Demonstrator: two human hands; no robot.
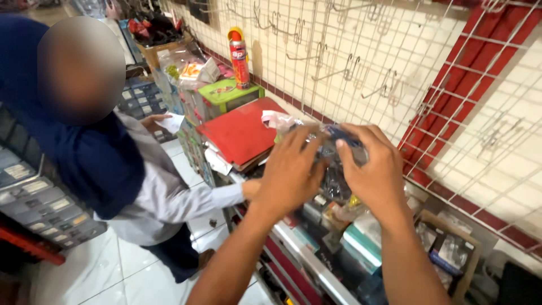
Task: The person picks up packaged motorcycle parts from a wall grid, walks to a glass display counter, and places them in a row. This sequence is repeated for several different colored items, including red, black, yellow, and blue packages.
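Left hand [291, 169] and right hand [370, 166] pinch 1 clear plastic packet [330, 148] between them, its long axis running from 9 to 3 o'clock.

Left hand [291, 169] and right hand [370, 164] side by side, both closed on a clear plastic packet with a dark item inside [333, 148], above a cluttered counter of small boxes [339, 237]. Behind the packet, a flat red rectangular folder [240, 133] on a stack. Further back, a red spray can with yellow cap [239, 56] against the white wire wall grid [361, 62]. Left of the counter, a person in a dark headscarf [101, 147].
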